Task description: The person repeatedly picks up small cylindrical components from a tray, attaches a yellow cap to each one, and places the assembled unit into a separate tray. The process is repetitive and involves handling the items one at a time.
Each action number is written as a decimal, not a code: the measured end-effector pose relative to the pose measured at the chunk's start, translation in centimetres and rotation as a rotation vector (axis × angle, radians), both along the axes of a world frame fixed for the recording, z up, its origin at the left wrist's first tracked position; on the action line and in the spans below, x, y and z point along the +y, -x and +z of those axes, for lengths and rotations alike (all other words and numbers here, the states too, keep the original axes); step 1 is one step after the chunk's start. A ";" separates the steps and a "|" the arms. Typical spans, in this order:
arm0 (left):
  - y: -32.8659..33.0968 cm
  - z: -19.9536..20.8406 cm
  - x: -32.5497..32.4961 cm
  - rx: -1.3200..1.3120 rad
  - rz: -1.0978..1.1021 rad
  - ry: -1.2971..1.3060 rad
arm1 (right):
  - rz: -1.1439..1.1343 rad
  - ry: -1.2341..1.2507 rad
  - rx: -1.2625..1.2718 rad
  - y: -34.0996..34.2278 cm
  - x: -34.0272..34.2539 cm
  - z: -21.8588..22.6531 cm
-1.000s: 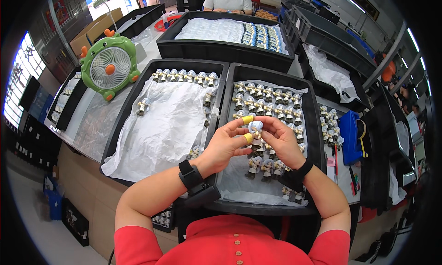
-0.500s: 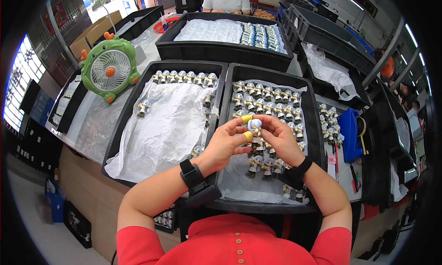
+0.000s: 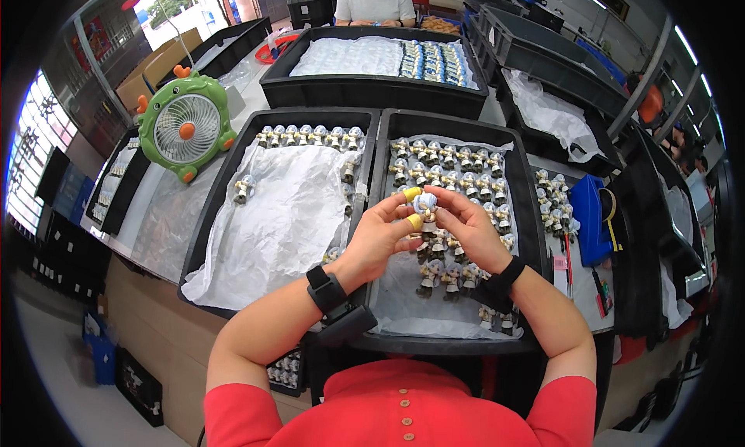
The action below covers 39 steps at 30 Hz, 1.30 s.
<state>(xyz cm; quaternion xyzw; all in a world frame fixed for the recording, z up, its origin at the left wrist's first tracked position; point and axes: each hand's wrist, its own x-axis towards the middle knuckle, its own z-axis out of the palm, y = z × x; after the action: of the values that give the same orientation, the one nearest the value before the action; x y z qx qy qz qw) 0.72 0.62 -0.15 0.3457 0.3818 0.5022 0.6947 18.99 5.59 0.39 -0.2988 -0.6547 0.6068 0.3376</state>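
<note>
A small figurine (image 3: 425,205) with pale hair is held between both hands, above the right-hand black tray (image 3: 531,214). My left hand (image 3: 380,233) pinches it from the left, with yellow finger covers on the thumb and a finger. From the other side my right hand (image 3: 473,230) grips it with thumb and fingers. Rows of similar figurines (image 3: 442,154) stand or lie in the tray beneath, partly hidden by my hands. The left-hand tray (image 3: 203,237), lined with crumpled white paper (image 3: 268,241), has a row of figurines along its far side and a lone figurine (image 3: 244,188).
A large black tray (image 3: 372,90) with blue-and-white pieces lies beyond, and a person (image 3: 375,5) sits behind it. A green fan (image 3: 186,129) stands at left. More figurines (image 3: 552,202), a blue holder (image 3: 591,222) and pens (image 3: 601,293) are at right. Stacked crates (image 3: 551,55) rise far right.
The figurine has tilted slightly and moved a little left between my hands. The whole view has shifted slightly.
</note>
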 end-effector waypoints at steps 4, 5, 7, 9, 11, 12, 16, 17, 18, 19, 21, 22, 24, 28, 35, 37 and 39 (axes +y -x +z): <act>0.2 -0.2 0.5 -0.011 0.015 -0.029 | 0.043 -0.033 0.061 0.3 -0.2 -0.5; 0.1 -0.1 0.5 -0.011 0.010 -0.040 | 0.035 -0.093 0.041 0.4 -0.3 -0.6; 0.0 0.2 0.5 -0.010 -0.002 -0.061 | 0.006 -0.127 0.016 0.4 -0.3 -0.8; 0.0 0.4 0.5 -0.007 0.010 -0.073 | -0.029 -0.077 0.009 0.4 0.1 -0.8; -0.2 0.5 0.4 -0.008 0.018 -0.084 | -0.055 -0.077 0.065 0.3 0.1 -0.6; -0.3 0.5 0.4 -0.011 0.021 -0.089 | -0.065 -0.080 0.082 0.1 0.4 -0.8; -0.2 0.6 0.3 -0.036 0.004 -0.086 | -0.082 -0.007 0.175 0.0 0.6 -0.3; -0.1 0.5 0.3 -0.036 -0.004 -0.084 | -0.094 -0.004 0.167 -0.1 0.6 -0.4; -0.1 0.4 0.3 -0.037 -0.012 -0.082 | -0.107 -0.008 0.157 -0.1 0.7 -0.4; -0.1 0.4 0.4 -0.037 -0.019 -0.079 | -0.110 -0.010 0.157 -0.2 0.7 -0.4; -0.2 0.5 0.3 -0.033 -0.020 -0.071 | -0.115 -0.011 0.156 -0.3 0.7 -0.5; -0.2 0.6 0.3 -0.031 -0.020 -0.067 | -0.113 -0.010 0.160 -0.3 0.7 -0.4; -0.2 0.6 0.2 -0.035 -0.021 -0.067 | -0.108 -0.007 0.167 -0.2 0.6 -0.3; -0.1 0.5 0.3 -0.043 -0.024 -0.062 | -0.105 -0.010 0.142 -0.3 0.6 -0.4; 0.0 0.2 0.3 -0.049 -0.031 -0.061 | -0.078 -0.019 0.141 -0.2 0.5 0.0; -0.1 0.4 0.2 -0.044 -0.028 -0.060 | -0.075 -0.017 0.141 -0.2 0.5 -0.1; -0.1 0.3 0.2 -0.044 -0.031 -0.060 | -0.078 -0.014 0.135 -0.2 0.5 -0.2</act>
<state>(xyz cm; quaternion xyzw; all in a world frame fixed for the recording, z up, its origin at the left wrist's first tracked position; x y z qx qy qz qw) 0.79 0.84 0.20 0.3611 0.3456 0.5103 0.6998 19.23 6.14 0.17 -0.2799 -0.6225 0.6075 0.4064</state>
